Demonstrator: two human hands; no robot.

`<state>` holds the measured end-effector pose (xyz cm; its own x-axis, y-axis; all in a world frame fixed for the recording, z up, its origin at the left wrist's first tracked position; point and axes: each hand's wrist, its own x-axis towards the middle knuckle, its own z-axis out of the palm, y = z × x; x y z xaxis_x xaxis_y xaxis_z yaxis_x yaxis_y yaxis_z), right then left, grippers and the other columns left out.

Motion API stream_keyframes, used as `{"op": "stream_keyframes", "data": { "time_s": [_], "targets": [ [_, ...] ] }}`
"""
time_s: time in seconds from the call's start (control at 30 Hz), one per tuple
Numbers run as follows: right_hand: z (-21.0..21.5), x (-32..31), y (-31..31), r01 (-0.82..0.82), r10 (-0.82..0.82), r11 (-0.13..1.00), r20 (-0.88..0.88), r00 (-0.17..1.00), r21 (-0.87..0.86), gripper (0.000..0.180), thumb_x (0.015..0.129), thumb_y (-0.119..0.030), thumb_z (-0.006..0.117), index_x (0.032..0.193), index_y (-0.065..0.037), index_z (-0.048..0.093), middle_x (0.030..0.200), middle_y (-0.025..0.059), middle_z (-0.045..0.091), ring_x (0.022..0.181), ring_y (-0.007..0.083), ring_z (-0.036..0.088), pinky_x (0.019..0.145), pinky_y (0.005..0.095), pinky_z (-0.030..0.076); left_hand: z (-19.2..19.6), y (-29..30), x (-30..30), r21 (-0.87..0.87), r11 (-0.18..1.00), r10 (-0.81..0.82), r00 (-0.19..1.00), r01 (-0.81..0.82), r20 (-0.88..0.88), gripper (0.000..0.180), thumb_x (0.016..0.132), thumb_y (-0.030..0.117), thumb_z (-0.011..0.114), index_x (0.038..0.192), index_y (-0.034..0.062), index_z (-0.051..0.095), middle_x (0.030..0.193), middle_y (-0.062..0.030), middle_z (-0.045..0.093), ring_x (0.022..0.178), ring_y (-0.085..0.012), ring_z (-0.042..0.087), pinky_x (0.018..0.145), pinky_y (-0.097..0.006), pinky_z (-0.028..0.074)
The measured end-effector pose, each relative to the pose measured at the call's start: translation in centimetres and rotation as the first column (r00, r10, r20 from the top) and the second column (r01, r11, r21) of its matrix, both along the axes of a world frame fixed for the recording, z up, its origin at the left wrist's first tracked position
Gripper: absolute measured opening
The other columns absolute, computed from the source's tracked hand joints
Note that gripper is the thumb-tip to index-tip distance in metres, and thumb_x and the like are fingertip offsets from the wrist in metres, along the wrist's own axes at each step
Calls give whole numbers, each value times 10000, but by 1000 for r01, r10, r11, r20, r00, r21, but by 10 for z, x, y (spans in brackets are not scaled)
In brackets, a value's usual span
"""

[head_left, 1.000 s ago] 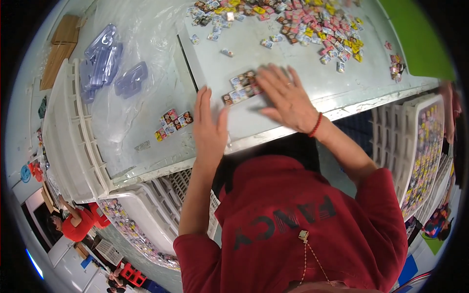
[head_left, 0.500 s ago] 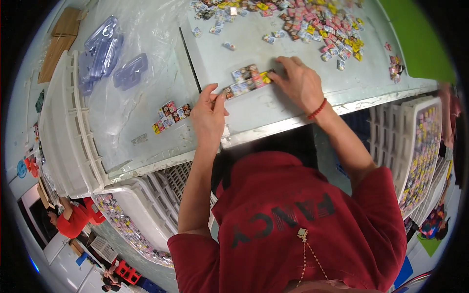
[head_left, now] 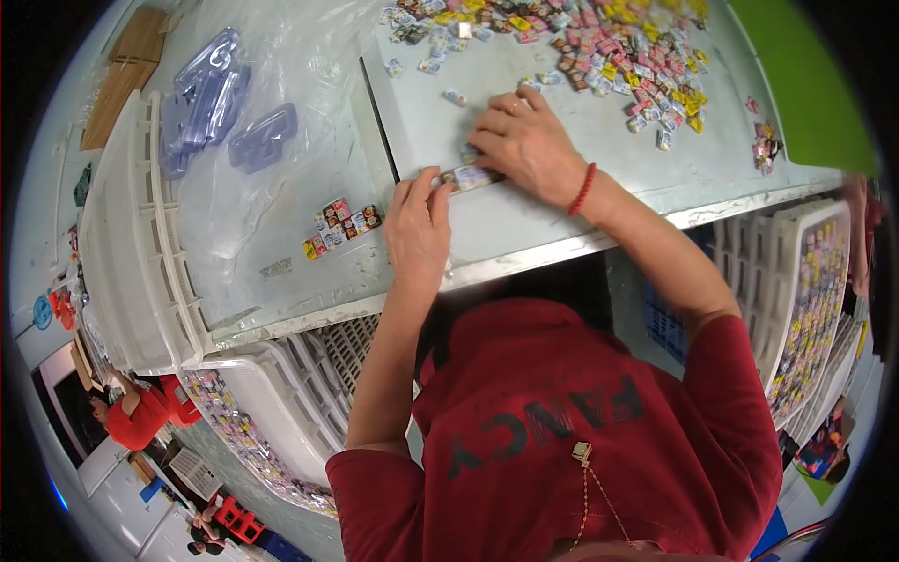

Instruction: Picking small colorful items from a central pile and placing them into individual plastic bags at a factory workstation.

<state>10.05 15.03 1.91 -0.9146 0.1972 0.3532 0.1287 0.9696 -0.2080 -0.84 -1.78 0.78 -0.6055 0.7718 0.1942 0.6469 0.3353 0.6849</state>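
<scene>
Close to the table's near edge, a short block of small carton-shaped pieces (head_left: pixel 473 176) in white and brown lies partly covered by my hands. My left hand (head_left: pixel 419 225) is at its left end, thumb and index finger bent against the end piece. Over the block's right part lies my right hand (head_left: pixel 529 145), its fingers curled down on the pieces and hiding several of them. Left of my left hand, a second small group of pieces (head_left: pixel 342 228) stands in neat rows on the table. A loose heap of such pieces (head_left: pixel 623 61) in pink, yellow, white and brown spreads farther back.
Clear bluish plastic trays (head_left: pixel 211 108) lie on plastic sheeting (head_left: pixel 309 56) at the far left. White crates (head_left: pixel 126 244) stand along the left side. Trays filled with pieces (head_left: pixel 807 304) are stacked at the right. A person in red (head_left: pixel 140 412) is at the lower left.
My right hand has moved left from the block's right end to lie over it, covering most of it. My left hand stays at the left end.
</scene>
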Motion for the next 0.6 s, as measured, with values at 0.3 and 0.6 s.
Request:
{"op": "stream_keyframes", "data": {
  "time_s": [0.3, 0.6],
  "targets": [
    [-3, 2, -1, -71, 72, 997, -57, 996, 22, 154, 735, -132, 659, 887, -113, 672, 920, -8, 635, 986, 195, 558, 1004, 472, 355, -1, 1, -2, 7, 1000, -16, 999, 17, -45, 197, 863, 105, 632, 1043, 27, 647, 850, -143, 594, 730, -306, 620, 649, -396, 490],
    [-6, 3, 4, -103, 103, 995, -75, 992, -2, 153, 742, -123, 628, 886, -104, 676, 929, 3, 637, 971, 197, 568, 1007, 476, 355, -2, 2, 14, 9, 999, -25, 910, 32, -414, 298, 771, 100, 709, 1060, 69, 643, 1096, -117, 534, 936, -310, 581, 735, -398, 486]
  ]
}}
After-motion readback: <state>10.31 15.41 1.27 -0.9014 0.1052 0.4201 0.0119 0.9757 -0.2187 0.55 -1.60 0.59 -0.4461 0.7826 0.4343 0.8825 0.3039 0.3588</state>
